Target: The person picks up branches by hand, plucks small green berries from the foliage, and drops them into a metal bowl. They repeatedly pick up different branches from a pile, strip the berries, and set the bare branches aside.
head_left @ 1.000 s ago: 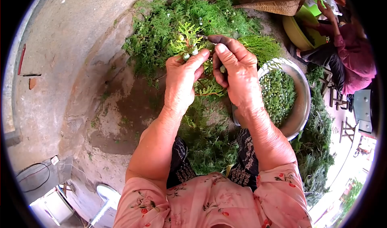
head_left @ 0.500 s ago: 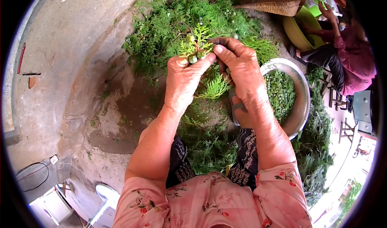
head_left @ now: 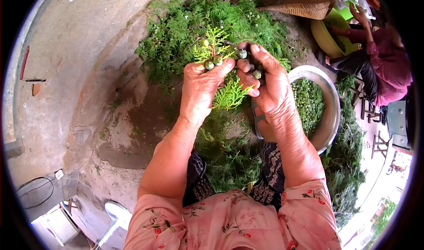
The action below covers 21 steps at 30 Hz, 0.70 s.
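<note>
My left hand (head_left: 198, 89) is closed, pinching a leafy evergreen sprig (head_left: 215, 39) with flat, scaly leaves and several round green cones (head_left: 209, 65) just above the thumb. More of its foliage (head_left: 232, 94) hangs below the fingers. Beside it, my right hand (head_left: 274, 89) is cupped with curled fingers around several loose green cones (head_left: 256, 74). One cone (head_left: 242, 54) shows near its fingertips, close to the sprig. Right of that wrist stands a metal basin (head_left: 332, 95) holding many picked green cones (head_left: 307, 104).
A large heap of green branches (head_left: 176, 33) lies on the floor ahead. More branches (head_left: 344, 161) lie right of the basin and between my knees. At upper right, a person in a maroon top (head_left: 388, 69) sits by a yellow tub (head_left: 322, 35), near a woven basket (head_left: 304, 5).
My right hand has drawn slightly away from the sprig and turned, so the cones in its curled fingers now show. My left hand stays nearly in place with the sprig.
</note>
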Tool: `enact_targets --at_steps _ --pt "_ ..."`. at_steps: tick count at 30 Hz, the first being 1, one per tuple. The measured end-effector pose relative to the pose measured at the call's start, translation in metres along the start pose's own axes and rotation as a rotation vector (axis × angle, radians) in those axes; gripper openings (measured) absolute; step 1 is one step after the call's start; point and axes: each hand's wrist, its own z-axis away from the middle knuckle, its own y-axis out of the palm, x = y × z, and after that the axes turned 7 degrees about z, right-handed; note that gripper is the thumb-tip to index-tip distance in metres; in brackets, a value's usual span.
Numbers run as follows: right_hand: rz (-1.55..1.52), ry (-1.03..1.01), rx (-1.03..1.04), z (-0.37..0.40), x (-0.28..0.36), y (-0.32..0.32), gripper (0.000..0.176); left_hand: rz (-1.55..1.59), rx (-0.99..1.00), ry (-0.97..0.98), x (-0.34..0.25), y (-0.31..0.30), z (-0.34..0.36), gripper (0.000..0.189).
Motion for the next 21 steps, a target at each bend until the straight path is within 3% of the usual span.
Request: enact_targets --at_steps 3,6,9,14,15,21 --pt "0.063 -0.015 -0.082 0.0 -0.003 0.0 0.013 -0.212 0.034 0.091 -0.002 0.0 0.002 0.005" --pt "0.22 -0.046 -0.108 -0.002 -0.005 -0.003 0.017 -0.336 0.032 0.022 -0.005 -0.005 0.002 0.007" --pt "0.231 -0.03 -0.123 0.003 0.0 0.006 0.01 -0.274 0.035 0.037 -0.006 -0.003 0.0 0.008" --pt "0.347 -0.119 -0.167 0.001 -0.009 0.005 0.017 -0.3 0.041 -0.013 -0.011 -0.003 0.0 0.01" --pt "0.347 -0.118 -0.167 0.0 -0.01 0.001 0.017 -0.283 0.051 0.052 -0.007 -0.001 0.001 0.009" --pt "-0.029 0.008 0.031 -0.001 -0.003 -0.005 0.016 -0.055 0.042 -0.06 -0.011 0.0 0.001 0.006"
